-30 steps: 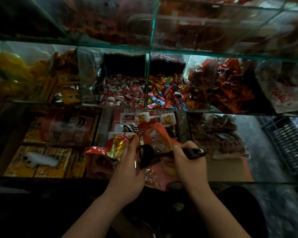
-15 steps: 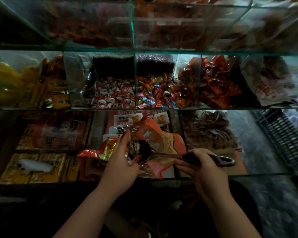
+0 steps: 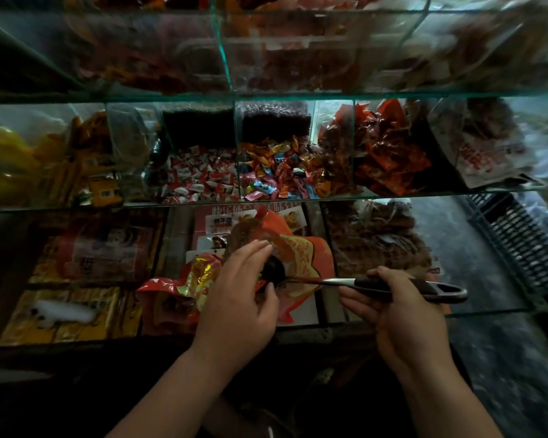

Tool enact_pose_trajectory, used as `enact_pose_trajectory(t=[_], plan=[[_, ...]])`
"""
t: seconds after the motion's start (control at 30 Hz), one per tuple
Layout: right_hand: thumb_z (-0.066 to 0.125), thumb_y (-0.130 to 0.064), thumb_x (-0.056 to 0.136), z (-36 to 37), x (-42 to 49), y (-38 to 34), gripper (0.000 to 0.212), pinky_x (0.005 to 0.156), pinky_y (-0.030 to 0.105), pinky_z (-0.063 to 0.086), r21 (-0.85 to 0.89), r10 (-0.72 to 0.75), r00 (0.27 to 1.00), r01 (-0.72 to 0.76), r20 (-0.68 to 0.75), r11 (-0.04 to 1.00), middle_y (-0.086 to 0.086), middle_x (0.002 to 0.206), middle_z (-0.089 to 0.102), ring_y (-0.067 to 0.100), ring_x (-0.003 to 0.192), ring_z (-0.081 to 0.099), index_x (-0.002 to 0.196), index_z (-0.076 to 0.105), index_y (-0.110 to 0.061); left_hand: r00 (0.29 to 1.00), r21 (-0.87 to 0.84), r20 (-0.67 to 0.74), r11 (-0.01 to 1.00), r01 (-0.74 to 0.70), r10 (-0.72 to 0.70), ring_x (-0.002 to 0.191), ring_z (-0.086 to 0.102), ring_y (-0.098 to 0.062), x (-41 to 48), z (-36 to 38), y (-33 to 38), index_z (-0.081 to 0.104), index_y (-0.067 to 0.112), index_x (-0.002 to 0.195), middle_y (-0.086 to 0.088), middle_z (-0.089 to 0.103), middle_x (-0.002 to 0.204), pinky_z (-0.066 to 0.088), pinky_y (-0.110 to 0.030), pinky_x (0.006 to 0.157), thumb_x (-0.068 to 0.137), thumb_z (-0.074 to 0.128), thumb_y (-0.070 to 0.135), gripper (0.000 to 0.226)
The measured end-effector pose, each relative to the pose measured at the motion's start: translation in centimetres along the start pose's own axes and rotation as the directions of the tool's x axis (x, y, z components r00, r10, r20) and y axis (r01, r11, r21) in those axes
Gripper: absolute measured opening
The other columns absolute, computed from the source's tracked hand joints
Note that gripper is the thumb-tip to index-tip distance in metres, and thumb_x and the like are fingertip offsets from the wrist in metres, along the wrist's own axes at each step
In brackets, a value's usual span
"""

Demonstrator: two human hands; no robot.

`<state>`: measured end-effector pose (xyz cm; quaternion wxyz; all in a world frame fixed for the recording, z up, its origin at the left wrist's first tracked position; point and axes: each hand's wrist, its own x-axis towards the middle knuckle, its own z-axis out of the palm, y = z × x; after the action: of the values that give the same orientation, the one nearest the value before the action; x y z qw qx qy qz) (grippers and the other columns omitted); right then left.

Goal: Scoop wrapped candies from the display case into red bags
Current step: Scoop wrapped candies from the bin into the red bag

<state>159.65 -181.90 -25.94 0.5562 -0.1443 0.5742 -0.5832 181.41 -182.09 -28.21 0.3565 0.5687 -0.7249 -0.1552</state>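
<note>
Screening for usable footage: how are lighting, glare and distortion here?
Head view: dim overall, near-black around the forearms; glass shelf edges bow slightly from wide-angle distortion; the top shelf's contents are smeared by reflections; multicoloured wrapped candies are the best lit; the black-handled metal scoop in the right hand is sharp.

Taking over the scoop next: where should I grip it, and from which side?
Grip the scoop by its looped handle end, coming from the right: it lies nearly level, bowl in the red bag under the left hand, right hand wrapping mid-handle.

Light was dim | floor was grey and mottled, possibly concrete | black slatted crate stood at far right
</note>
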Motion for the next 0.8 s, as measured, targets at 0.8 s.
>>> enact_pose_trajectory(t=[0.8], plan=[[0.065, -0.003, 0.085, 1.6, -3.3, -7.3, 0.008, 0.057, 0.027, 0.062, 0.157, -0.223, 0.961, 0.198, 0.164, 0.968, 0.007, 0.065, 0.073, 0.024, 0.063, 0.077, 0.089, 0.059, -0.008, 0.989, -0.253, -0.075, 0.961, 0.106, -0.129, 0.139, 0.038, -0.003, 8.6, 0.0, 1.0, 0.045, 0.030, 0.148, 0.013, 0.041, 0.151, 0.031, -0.005, 0.103, 0.097, 0.060, 0.047, 0.056]])
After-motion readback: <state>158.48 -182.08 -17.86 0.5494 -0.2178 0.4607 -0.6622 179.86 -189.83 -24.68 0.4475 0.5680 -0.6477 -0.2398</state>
